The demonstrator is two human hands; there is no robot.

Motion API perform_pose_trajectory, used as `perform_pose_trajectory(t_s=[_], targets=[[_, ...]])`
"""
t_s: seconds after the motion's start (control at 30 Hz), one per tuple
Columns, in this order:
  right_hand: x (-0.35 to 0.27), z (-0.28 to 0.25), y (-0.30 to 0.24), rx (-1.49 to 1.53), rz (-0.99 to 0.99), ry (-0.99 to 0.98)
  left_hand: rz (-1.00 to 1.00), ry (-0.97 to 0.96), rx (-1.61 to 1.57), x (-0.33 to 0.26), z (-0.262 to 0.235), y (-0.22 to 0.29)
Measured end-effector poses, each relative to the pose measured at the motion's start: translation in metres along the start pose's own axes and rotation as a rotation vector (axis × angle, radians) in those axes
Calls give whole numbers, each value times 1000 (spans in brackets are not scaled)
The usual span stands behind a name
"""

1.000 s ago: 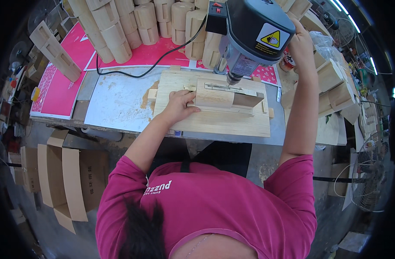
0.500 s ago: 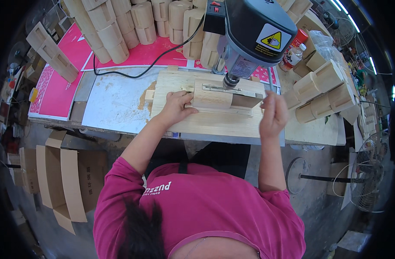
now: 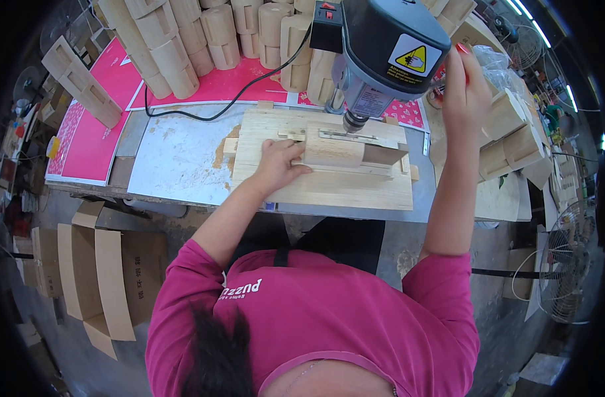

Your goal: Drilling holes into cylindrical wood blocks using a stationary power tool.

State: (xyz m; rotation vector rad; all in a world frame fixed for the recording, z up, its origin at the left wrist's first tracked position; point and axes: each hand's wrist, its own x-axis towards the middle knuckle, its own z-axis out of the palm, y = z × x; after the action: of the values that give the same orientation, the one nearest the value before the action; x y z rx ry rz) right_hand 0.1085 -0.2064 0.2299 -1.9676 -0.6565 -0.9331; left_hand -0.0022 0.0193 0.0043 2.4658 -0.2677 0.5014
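Note:
A pale wooden block (image 3: 332, 151) with a rounded front lies in a wooden jig (image 3: 259, 178) on the bench. My left hand (image 3: 280, 165) is at the block's left end, fingers bent against it and thumb along its lower front. Above the block stands a drill press (image 3: 398, 46), its chuck (image 3: 355, 122) over the slotted top; I cannot make out whether the bit touches the wood. My right hand (image 3: 466, 89) is raised at the machine's right side, closed round the end of its feed lever (image 3: 437, 84), which the fingers mostly hide.
Stacked wooden cylinders (image 3: 167, 49) with cut grooves crowd the back left. More cylinders (image 3: 514, 149) lean at the right. A black cable (image 3: 229, 102) crosses the bench from the switch box. An opened carton (image 3: 110, 278) stands on the floor at left, a fan (image 3: 560, 264) at right.
My right hand has swung up and to the right with the lever. The block has shifted slightly right in the jig, my left hand staying at its end.

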Motion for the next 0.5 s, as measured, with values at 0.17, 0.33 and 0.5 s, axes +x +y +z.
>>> perform_pose_trajectory(t_s=[0.17, 0.33, 0.5], targets=[[53, 18, 52, -161, 77, -244, 20, -1, -47, 17, 18, 15], [25, 4, 10, -140, -39, -69, 15, -11, -86, 14, 16, 17], [-37, -21, -9, -30, -77, -50, 11, -23, -75, 14, 15, 17]])
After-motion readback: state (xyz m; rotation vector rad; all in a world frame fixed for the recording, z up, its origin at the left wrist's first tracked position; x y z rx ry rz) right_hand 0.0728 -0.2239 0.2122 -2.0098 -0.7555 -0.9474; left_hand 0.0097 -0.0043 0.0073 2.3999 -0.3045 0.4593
